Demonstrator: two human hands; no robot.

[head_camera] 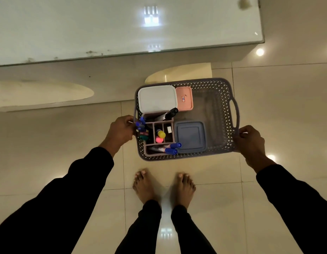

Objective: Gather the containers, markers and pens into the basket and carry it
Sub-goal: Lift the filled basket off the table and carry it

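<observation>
Head view: a person holds a loaded basket [221, 107] by both ends above a tiled floor [269, 116].

Head view, in detail: the left hand [120, 132] curls round the basket's left rim, and the right hand [250, 142] pinches the right rim just below the handle slot, thumb on top. The basket hangs in front of the person's bare feet [163, 186], near a glass-topped table [85, 30]. Inside, a white container [157, 98] and a pink container [184, 98] lie side by side at the far end, and a blue-grey container [190, 136] sits nearer. A divided organiser [159, 132] stands at the left, holding blue-capped markers [172, 148], a black marker [171, 112], and what look like yellow and pink highlighters [160, 136], though the dim light blurs them. Black sleeves [67, 189] cover both arms.
</observation>
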